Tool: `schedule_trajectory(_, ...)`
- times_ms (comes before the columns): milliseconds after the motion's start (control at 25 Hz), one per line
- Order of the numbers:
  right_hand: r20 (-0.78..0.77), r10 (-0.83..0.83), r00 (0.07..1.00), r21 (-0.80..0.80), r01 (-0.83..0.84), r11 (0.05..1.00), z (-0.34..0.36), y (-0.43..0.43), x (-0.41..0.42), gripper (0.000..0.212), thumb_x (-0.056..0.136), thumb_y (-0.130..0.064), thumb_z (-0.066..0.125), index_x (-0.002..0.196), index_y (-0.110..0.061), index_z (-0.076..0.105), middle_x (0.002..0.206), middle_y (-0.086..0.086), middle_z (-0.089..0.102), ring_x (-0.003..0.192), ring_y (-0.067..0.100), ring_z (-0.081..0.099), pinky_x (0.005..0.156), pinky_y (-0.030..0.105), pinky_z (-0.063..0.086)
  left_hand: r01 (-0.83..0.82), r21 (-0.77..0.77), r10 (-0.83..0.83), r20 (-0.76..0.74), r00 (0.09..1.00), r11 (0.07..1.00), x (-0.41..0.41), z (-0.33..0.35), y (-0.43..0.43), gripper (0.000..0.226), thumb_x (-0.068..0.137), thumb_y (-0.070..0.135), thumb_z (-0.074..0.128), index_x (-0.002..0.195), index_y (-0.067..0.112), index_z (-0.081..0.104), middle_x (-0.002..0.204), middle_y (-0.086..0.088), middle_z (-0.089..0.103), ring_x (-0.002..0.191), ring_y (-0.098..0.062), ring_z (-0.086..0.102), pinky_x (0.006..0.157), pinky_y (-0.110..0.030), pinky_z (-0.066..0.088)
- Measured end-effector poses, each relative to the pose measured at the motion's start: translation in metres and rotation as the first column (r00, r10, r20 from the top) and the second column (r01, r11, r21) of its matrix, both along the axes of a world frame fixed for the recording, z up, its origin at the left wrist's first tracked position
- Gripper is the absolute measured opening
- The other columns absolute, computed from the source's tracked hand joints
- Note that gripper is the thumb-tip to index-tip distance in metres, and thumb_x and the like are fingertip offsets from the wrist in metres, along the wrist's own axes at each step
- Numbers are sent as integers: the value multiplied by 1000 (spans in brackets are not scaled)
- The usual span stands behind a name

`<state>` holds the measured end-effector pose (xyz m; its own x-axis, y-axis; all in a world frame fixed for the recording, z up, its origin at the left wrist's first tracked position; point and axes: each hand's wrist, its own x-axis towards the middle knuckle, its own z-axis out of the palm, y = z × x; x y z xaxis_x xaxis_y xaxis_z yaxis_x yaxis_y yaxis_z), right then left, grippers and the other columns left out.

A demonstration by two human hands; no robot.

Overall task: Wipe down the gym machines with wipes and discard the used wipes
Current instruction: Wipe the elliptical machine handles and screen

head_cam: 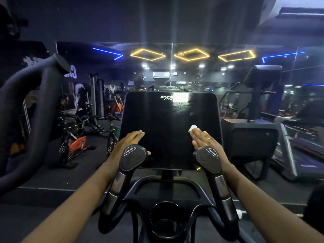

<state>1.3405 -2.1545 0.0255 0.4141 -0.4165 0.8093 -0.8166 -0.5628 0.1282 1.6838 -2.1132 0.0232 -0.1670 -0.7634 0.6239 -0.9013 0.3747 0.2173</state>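
A gym machine's big black console screen [168, 123] stands in front of me. My right hand [206, 140] lies flat on its lower right part, fingers straight, pressing a small white wipe [192, 128] that shows at the fingertips. My left hand [130, 140] rests flat with straight fingers on the screen's lower left edge. Two black handle grips with resistance pads [133, 157] [207, 157] rise in front of my wrists and hide part of each hand.
A cup holder [165, 219] sits low between the handlebars. A thick curved black arm handle [26, 109] fills the left side. Spin bikes [75, 139] stand at the left, and a treadmill [296, 146] and another machine [252, 130] at the right. A mirror wall lies ahead.
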Motion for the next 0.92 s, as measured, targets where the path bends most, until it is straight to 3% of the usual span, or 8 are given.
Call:
schedule_trajectory(200,122,-81,989,18,79,997,-4,10,-5,49,99,-26,36,135,-3,59,139,13,58,130,24,53,114,35,35,-25,-37,26,17,1000,999,-1,3,2,111,61,95,43,142,19,49,146,4,46,133,-11,41,110,-33,39)
schedule_trajectory(320,101,-100,990,81,92,992,-10,14,-15,57,101,-34,24,145,-6,46,150,9,45,141,16,35,120,31,22,-60,20,59,13,998,998,-7,10,7,121,52,102,36,141,22,47,147,7,43,132,-13,41,107,-36,40)
schedule_trajectory(400,121,-132,984,98,121,988,-15,16,-22,61,100,-35,20,149,-4,39,154,9,38,145,20,33,122,34,21,-69,33,69,7,998,997,-9,13,9,122,50,102,38,141,21,47,146,7,43,132,-16,42,106,-36,40)
schedule_trajectory(520,88,-107,990,82,99,992,-20,22,-22,59,99,-33,25,147,-2,41,153,12,40,143,22,34,120,34,20,-45,48,48,-72,996,998,-12,21,14,100,64,88,53,138,21,50,142,7,45,130,-16,43,103,-31,38)
schedule_trajectory(680,110,-112,988,112,100,989,-19,23,-22,60,99,-33,23,148,-4,40,154,9,39,144,20,33,120,34,20,2,-38,-9,-188,982,999,-37,52,21,58,89,39,68,139,16,53,143,-4,48,134,-18,45,107,-20,27)
schedule_trajectory(760,114,-115,987,110,102,989,-21,23,-21,59,99,-32,25,147,-3,41,153,10,41,143,22,37,120,35,22,15,-56,-24,-171,985,998,-48,81,27,50,92,36,66,136,16,57,140,-5,52,133,-19,47,106,-19,28)
schedule_trajectory(920,159,-113,981,146,90,985,-20,23,-20,60,100,-36,20,149,-6,37,155,7,38,145,17,33,121,38,24,-69,90,79,-115,990,994,-65,140,33,46,94,44,60,134,21,58,138,-3,55,128,-20,50,96,-23,32)
